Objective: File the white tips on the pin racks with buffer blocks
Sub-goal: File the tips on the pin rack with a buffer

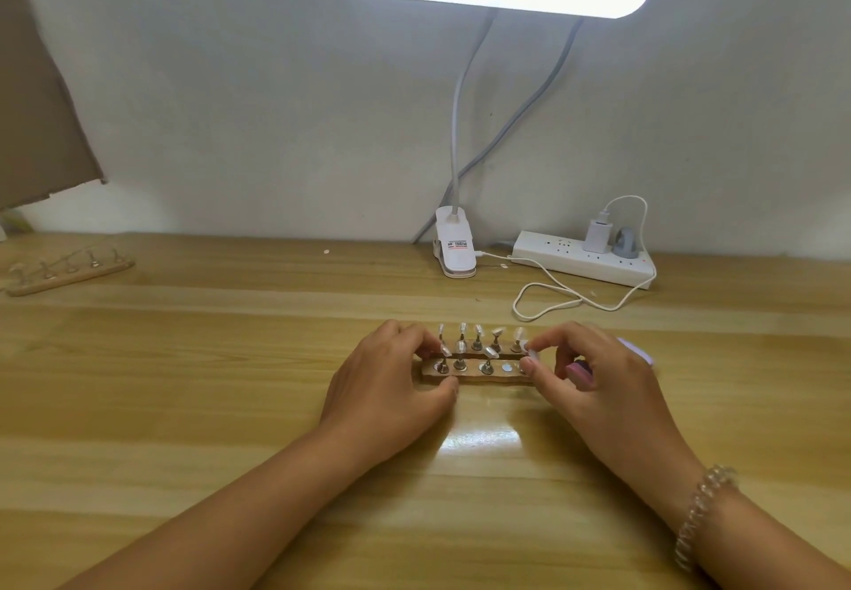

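Beaded bracelet (704, 511) is circling the right wrist over a glossy wooden desk (184, 405). Mid-desk, the left hand (391, 373) is gripping the left end of two pin racks (479, 375) lying side by side. The right hand (598, 382) is pinching a white tip (532, 353) at their right end, with a lilac buffer block (638, 350) tucked under its curled fingers. Farther back, a third rack (69, 274) is lying at the left, while a clip lamp (453, 248) and power strip (585, 258) are sitting by the white wall (253, 106).

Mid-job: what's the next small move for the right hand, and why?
Probably set the pinched white tip onto the near rack's bare disc: the right hand holds it there, buffer block tucked away, while the left hand steadies the rack.
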Demonstrator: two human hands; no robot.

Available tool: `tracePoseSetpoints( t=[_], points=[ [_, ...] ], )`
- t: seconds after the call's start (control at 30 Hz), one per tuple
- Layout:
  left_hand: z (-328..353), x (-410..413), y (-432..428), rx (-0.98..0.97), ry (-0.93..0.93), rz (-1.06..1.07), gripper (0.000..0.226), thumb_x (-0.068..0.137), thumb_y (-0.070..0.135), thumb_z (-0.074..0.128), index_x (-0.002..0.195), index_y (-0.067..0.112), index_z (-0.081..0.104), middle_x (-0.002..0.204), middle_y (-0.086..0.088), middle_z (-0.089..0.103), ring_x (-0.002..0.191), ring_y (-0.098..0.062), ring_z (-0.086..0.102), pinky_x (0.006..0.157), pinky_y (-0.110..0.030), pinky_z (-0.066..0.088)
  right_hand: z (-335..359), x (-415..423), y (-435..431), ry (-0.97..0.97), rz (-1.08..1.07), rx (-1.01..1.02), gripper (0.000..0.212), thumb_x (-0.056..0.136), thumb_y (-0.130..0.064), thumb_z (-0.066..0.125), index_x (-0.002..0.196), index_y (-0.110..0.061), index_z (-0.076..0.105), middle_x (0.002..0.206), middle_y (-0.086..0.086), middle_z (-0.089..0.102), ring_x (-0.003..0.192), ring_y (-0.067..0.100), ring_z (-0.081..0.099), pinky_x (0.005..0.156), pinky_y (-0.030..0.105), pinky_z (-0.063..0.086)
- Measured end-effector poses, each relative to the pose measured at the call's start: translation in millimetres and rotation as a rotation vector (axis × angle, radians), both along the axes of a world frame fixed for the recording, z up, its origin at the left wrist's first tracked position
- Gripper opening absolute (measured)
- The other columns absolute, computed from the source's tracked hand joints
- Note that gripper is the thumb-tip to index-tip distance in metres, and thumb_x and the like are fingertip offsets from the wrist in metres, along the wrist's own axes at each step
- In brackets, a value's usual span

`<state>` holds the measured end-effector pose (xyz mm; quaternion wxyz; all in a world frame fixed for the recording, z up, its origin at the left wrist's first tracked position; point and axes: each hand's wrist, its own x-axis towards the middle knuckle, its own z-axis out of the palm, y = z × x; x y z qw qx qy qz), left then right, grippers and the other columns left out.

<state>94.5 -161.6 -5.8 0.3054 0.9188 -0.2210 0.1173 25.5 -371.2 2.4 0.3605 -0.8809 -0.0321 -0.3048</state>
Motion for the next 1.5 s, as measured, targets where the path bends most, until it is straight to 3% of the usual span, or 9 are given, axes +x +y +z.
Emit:
tracePoseSetpoints(
  t=[0.1, 0.3, 0.47, 0.77, 0.93, 1.07, 1.27, 1.37, 1.5],
  points=[
    [0.9, -0.4, -0.5, -0.004, 0.004, -0.024, 0.018, 0.079, 0.051, 0.068, 0.087, 0.043, 0.054, 0.096, 0.022, 0.054, 0.089, 0.004, 0.049, 0.068, -0.01, 0.034, 1.3, -2.4, 1.9, 0.007, 0.002, -0.033, 0.01, 0.082, -0.028, 0.074, 0.086, -0.034, 0.067, 0.076, -0.012, 0.054, 0.079, 0.01, 0.058, 0.07, 0.037, 0.055],
    [-2.6, -0.8, -2.2, -0.014, 0.004, -0.12, 0.019, 0.076, 0.047, 0.069, 0.092, 0.038, 0.064, 0.087, 0.021, 0.051, 0.082, 0.008, 0.049, 0.066, -0.014, 0.035, 0.7, -2.4, 3.1, 0.001, -0.011, -0.116, 0.008, 0.083, -0.032, 0.074, 0.088, -0.034, 0.068, 0.076, -0.015, 0.049, 0.071, -0.003, 0.053, 0.058, 0.027, 0.043],
    [-2.1, -1.6, -2.2, -0.041, -0.026, -0.164, 0.017, 0.073, 0.046, 0.066, 0.088, 0.039, 0.06, 0.087, 0.02, 0.05, 0.084, 0.001, 0.052, 0.07, -0.019, 0.042, 0.8, -3.3, 3.8, 0.011, -0.031, -0.168, 0.01, 0.082, -0.033, 0.074, 0.09, -0.034, 0.068, 0.078, -0.017, 0.047, 0.074, -0.002, 0.053, 0.056, 0.023, 0.037],
    [-1.6, -3.5, -2.7, -0.016, -0.12, -0.159, 0.017, 0.074, 0.045, 0.065, 0.088, 0.039, 0.059, 0.087, 0.02, 0.05, 0.09, 0.0, 0.05, 0.073, -0.019, 0.044, 1.5, -6.4, 5.3, 0.045, -0.006, -0.232, 0.021, 0.081, -0.035, 0.072, 0.102, -0.036, 0.066, 0.083, -0.017, 0.046, 0.076, -0.001, 0.052, 0.056, 0.024, 0.043],
    [-1.4, -3.0, -2.5, -0.011, -0.132, -0.142, 0.017, 0.073, 0.042, 0.067, 0.088, 0.04, 0.059, 0.087, 0.02, 0.05, 0.09, 0.002, 0.049, 0.073, -0.014, 0.04, 4.7, -11.7, 11.3, 0.055, 0.058, -0.34, 0.033, 0.081, -0.034, 0.07, 0.114, -0.038, 0.064, 0.087, -0.017, 0.044, 0.065, 0.001, 0.049, 0.052, 0.025, 0.045],
    [-0.6, -3.8, -2.6, -0.01, -0.132, -0.142, 0.016, 0.074, 0.042, 0.067, 0.088, 0.039, 0.059, 0.087, 0.02, 0.05, 0.089, 0.002, 0.049, 0.073, -0.013, 0.038, 6.6, -13.5, 14.2, 0.055, 0.064, -0.389, 0.025, 0.085, -0.035, 0.066, 0.109, -0.036, 0.068, 0.087, -0.017, 0.046, 0.065, 0.009, 0.055, 0.049, 0.033, 0.049],
    [1.7, -5.1, -3.4, 0.006, -0.132, -0.121, 0.016, 0.074, 0.041, 0.068, 0.087, 0.041, 0.058, 0.085, 0.02, 0.05, 0.087, 0.002, 0.048, 0.077, -0.017, 0.036, 8.8, -14.4, 15.5, 0.037, 0.076, -0.402, 0.017, 0.085, -0.038, 0.062, 0.101, -0.035, 0.066, 0.087, -0.017, 0.046, 0.061, 0.01, 0.053, 0.047, 0.034, 0.048],
    [1.2, -4.0, -3.4, -0.006, -0.101, -0.087, 0.015, 0.075, 0.041, 0.067, 0.089, 0.037, 0.062, 0.085, 0.019, 0.051, 0.085, 0.001, 0.048, 0.079, -0.022, 0.035, 8.9, -15.2, 18.2, 0.028, 0.074, -0.393, 0.015, 0.085, -0.036, 0.064, 0.099, -0.035, 0.065, 0.088, -0.018, 0.045, 0.061, 0.007, 0.053, 0.046, 0.03, 0.046],
    [1.2, -2.3, -2.9, -0.018, -0.062, -0.061, 0.017, 0.08, 0.04, 0.069, 0.096, 0.035, 0.065, 0.09, 0.018, 0.053, 0.09, -0.003, 0.049, 0.085, -0.026, 0.041, 7.7, -16.1, 20.6, 0.017, 0.12, -0.363, 0.017, 0.084, -0.03, 0.072, 0.099, -0.031, 0.065, 0.085, -0.026, 0.041, 0.07, -0.012, 0.048, 0.048, 0.015, 0.035]
  ],
)
